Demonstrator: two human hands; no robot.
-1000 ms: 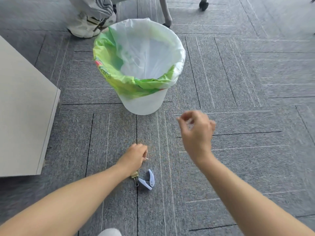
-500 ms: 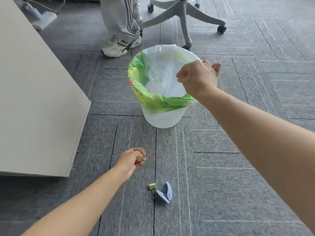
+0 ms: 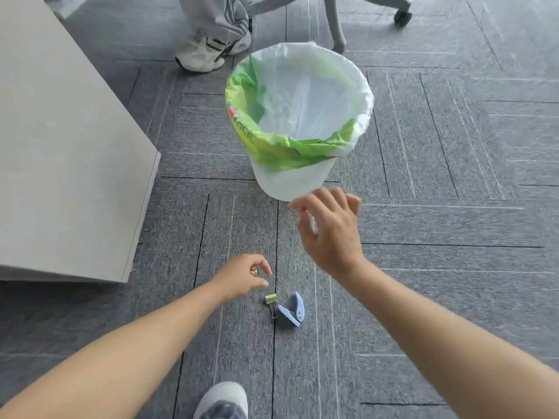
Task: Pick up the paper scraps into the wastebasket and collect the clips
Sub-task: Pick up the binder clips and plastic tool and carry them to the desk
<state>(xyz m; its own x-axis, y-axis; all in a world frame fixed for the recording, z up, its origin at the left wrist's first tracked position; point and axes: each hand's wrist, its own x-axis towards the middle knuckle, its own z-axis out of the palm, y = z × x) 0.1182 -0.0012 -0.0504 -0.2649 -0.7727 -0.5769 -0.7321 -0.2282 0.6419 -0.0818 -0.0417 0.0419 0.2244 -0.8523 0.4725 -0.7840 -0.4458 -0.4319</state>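
Observation:
A white wastebasket lined with a green and white bag stands on the grey carpet ahead of me. On the floor nearer to me lie a small yellow binder clip and a blue plastic clip, side by side. My left hand hovers just left of and above the yellow clip, with its fingers curled around a small coppery clip. My right hand is in the air in front of the basket's base, fingers spread and holding nothing. No paper scraps show on the carpet.
A pale grey cabinet top fills the left side. Behind the basket stand another person's leg and white shoe and a wheeled chair base. My own shoe is at the bottom edge.
My right hand came back from over the wastebasket's rim down toward the floor, and its fingers have spread. My left hand stays near the two clips, still curled.

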